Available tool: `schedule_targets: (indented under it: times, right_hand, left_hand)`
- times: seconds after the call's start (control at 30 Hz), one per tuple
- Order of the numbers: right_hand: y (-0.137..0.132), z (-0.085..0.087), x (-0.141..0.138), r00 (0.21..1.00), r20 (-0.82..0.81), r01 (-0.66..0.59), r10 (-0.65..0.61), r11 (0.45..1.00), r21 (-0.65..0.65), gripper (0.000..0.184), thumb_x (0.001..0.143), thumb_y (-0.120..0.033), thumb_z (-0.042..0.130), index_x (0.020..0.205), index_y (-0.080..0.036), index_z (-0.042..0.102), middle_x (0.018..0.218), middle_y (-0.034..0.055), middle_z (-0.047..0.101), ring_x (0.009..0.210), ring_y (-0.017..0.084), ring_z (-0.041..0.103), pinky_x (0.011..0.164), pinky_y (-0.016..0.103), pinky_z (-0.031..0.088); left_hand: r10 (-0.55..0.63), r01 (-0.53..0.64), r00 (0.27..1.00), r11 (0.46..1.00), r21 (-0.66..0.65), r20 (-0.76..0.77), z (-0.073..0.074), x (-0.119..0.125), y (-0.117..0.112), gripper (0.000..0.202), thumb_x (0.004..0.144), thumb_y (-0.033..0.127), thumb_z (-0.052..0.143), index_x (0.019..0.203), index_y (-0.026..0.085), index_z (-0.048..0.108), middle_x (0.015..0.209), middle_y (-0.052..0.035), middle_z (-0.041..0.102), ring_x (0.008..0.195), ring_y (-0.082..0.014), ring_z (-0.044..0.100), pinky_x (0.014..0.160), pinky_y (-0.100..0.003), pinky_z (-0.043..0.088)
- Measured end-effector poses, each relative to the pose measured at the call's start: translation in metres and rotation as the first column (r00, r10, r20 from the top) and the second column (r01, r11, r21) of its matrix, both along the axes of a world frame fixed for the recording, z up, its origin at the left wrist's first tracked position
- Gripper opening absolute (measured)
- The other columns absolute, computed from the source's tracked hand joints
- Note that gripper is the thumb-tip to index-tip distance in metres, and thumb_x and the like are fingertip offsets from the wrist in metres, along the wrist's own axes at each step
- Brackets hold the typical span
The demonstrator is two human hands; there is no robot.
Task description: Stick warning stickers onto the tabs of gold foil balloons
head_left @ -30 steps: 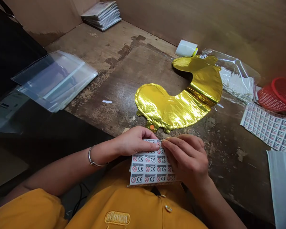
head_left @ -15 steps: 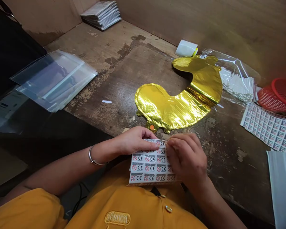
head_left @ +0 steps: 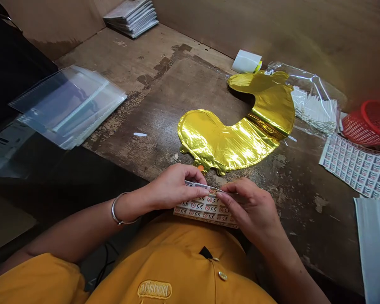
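Observation:
A small sheet of CE warning stickers is held close to my chest, tilted almost flat. My left hand pinches its top left edge with the fingers closed. My right hand grips the sheet's right side, thumb and fingertips pressed on its upper edge beside my left fingertips. Just beyond both hands a flat gold foil balloon lies curved on the worn wooden table.
A stack of clear plastic bags lies at left. At right are a larger sticker sheet, a red basket, a clear bag of white items and white paper. A white pad and stacked booklets sit farther back.
The sticker sheet has tipped from facing me to lying nearly flat. Both hands kept hold of it and shifted slightly; my right fingers slid along its upper edge.

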State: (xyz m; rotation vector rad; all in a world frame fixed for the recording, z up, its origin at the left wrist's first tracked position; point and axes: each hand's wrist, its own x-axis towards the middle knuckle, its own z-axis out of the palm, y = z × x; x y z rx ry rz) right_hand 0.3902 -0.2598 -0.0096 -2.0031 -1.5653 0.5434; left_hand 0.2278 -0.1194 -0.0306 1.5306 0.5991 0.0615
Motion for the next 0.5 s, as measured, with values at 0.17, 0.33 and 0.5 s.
schedule_targets:
  times: [0.17,0.33,0.5]
  right_hand:
    - [-0.0029,0.0021,0.0000,0.998,-0.050,0.036,-0.037,0.999,-0.029,0.011,0.086,-0.030,0.063,0.078,-0.023,0.066,0.073,0.0005,0.065,0.070,0.016,0.061,0.065,0.028,0.045]
    - [-0.0018,0.0048,-0.0005,0.996,-0.079,0.051,-0.052,0.999,-0.013,0.013,0.085,-0.030,0.063,0.076,-0.022,0.067,0.071,-0.0002,0.065,0.065,0.014,0.060,0.061,0.027,0.045]
    - [-0.0049,-0.0016,0.0019,0.988,-0.141,0.065,-0.068,0.998,-0.025,0.014,0.086,-0.031,0.063,0.076,-0.022,0.067,0.072,0.0006,0.066,0.066,0.015,0.061,0.061,0.028,0.047]
  left_hand:
    - [0.021,-0.022,1.000,0.998,-0.059,-0.008,-0.0014,-0.0003,0.0007,0.017,0.077,0.029,0.067,0.073,0.013,0.067,0.067,0.0010,0.064,0.061,-0.0086,0.054,0.055,-0.018,0.041]
    - [0.053,-0.055,0.998,0.974,-0.219,-0.017,-0.0055,0.0002,0.0002,0.021,0.067,0.030,0.076,0.079,0.014,0.069,0.072,0.0003,0.067,0.062,-0.0095,0.057,0.059,-0.020,0.046]
    - [0.022,-0.048,0.997,0.921,-0.386,-0.071,-0.0092,0.0003,-0.0029,0.028,0.067,0.029,0.076,0.092,0.015,0.073,0.075,-0.0020,0.070,0.062,-0.0114,0.060,0.058,-0.022,0.049]
